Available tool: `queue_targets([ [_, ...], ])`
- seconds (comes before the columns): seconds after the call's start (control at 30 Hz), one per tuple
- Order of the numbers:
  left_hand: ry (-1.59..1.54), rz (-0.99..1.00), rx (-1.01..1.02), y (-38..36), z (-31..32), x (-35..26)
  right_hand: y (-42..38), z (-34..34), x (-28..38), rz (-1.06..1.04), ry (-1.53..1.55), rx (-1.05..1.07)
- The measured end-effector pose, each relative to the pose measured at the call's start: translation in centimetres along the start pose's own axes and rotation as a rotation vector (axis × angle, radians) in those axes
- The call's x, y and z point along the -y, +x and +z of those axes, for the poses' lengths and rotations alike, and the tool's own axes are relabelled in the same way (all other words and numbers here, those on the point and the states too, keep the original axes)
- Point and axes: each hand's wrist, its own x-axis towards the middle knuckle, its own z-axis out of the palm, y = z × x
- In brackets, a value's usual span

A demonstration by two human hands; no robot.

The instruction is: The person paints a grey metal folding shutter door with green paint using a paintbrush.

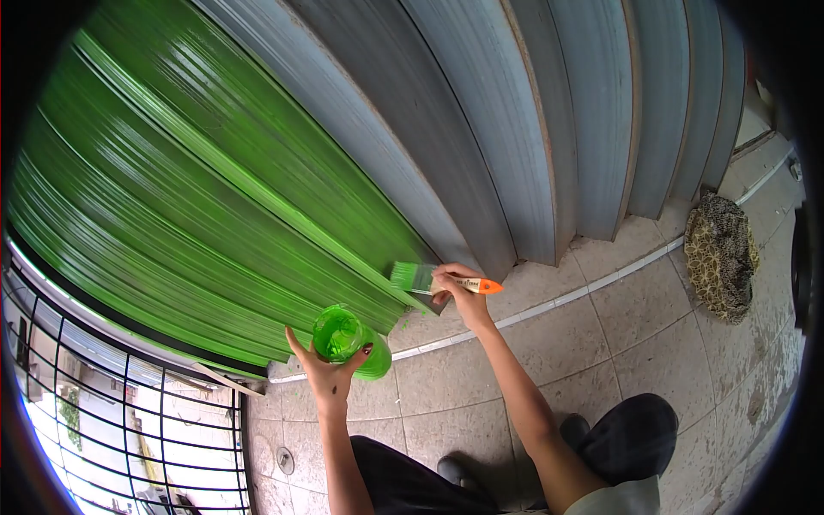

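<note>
So the big thing here is the corrugated metal shutter [515, 112], ribbed all the way across: the left part is glossy wet green, the right part is bare dull grey. Below it is the tiled floor [601, 343], pale square tiles with speckles of green near the shutter. A mottled rag [721, 253] sits crumpled off to the right. The left hand [326, 373] is wrapped around a green plastic paint cup [348, 339], round and see-through. The right hand [455, 292] pinches a flat paintbrush [429, 279] with an orange handle, bristles touching the shutter's bottom edge. There's writing on the handle, too small to read.
</note>
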Motion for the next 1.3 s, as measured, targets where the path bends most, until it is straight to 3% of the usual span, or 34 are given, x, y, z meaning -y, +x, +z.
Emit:
queue_targets([
  [0.07, -0.019, -0.015, 0.002, 0.1, 0.0, -0.1, -0.3, -2.0, -3.8, 0.009, -0.048, -0.044],
  [0.27, -0.058, -0.069, 0.019, -0.2, 0.3, -1.0, -0.6, -1.2, -6.0, -0.083, -0.014, -0.177],
  [0.4, -0.018, -0.077, 0.014, -0.2, 0.4, -0.7, -3.8, -4.7, -14.1, -0.084, -0.175, -0.257],
  [0.47, -0.04, -0.06, 0.008, -0.4, 0.2, -0.5, -4.9, -5.7, -15.1, -0.077, -0.192, -0.302],
  [0.6, -0.037, -0.04, 0.008, -0.2, 0.2, -0.6, -2.4, -2.7, -12.4, -0.096, -0.016, -0.311],
  [0.77, -0.048, -0.114, 0.005, -0.1, 0.7, -1.1, 0.1, 3.4, -4.8, -0.284, -0.022, -0.166],
  [0.93, -0.058, -0.099, 0.013, -0.5, 1.4, -2.0, -2.3, 0.6, -11.2, -0.127, 0.024, -0.279],
  [1.07, -0.046, -0.065, 0.004, -0.9, 1.2, -2.5, -3.7, -3.2, -15.5, -0.223, -0.192, -0.395],
  [1.13, -0.042, -0.054, 0.009, -1.0, 1.1, -2.7, -3.3, -3.4, -15.2, -0.266, -0.311, -0.492],
  [1.23, -0.045, -0.077, 0.025, -1.1, 1.5, -2.8, -2.5, 0.2, -11.8, -0.203, -0.073, -0.378],
  [1.3, -0.048, -0.105, 0.027, -1.2, 2.2, -3.3, -1.0, 3.2, -8.3, -0.301, -0.193, -0.259],
])
